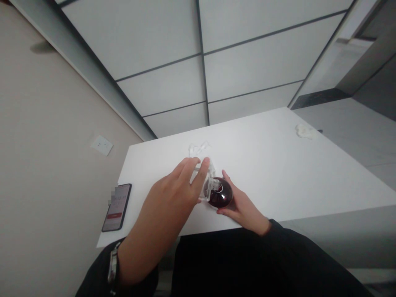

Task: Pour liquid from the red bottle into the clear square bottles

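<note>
holds the clear bottle [204, 190] clamped in the left hand [176, 185], tipped, with its neck at the mouth of the dark bottle [225, 197], just right of that grip. cups the dark bottle in the right hand [244, 208], between thumb and fingers around its right side. has the phone [116, 208] left of both grips on the table [262, 161], a white wad [305, 131] well off right.

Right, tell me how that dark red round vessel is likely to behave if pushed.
The dark red round vessel would probably feel slick, since its surface shines. Its bulging side suggests it could roll if knocked over, though its base is hidden. It seems stiff: its outline shows no dent where the right hand cups it.
</note>
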Motion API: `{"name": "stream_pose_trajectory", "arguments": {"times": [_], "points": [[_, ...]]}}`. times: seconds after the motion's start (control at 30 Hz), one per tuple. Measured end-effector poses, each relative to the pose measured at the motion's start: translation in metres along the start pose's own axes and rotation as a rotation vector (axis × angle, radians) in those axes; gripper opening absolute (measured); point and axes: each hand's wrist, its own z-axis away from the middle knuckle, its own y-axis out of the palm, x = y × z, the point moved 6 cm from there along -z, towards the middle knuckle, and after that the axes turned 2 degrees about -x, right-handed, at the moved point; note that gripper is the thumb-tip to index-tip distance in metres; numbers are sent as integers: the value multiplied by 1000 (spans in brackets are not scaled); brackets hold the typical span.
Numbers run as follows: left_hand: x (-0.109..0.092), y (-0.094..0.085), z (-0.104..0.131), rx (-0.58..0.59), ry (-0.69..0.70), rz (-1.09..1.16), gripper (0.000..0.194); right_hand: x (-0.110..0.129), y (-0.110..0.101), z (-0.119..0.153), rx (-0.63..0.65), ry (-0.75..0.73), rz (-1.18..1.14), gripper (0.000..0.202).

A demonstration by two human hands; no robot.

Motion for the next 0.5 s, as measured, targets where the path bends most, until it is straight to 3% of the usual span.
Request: {"name": "stream_pose_trajectory", "arguments": {"times": [0.5], "points": [[1,3,2,3,-2,13,67,-2,0,0,-9,-19,2,112]]}}
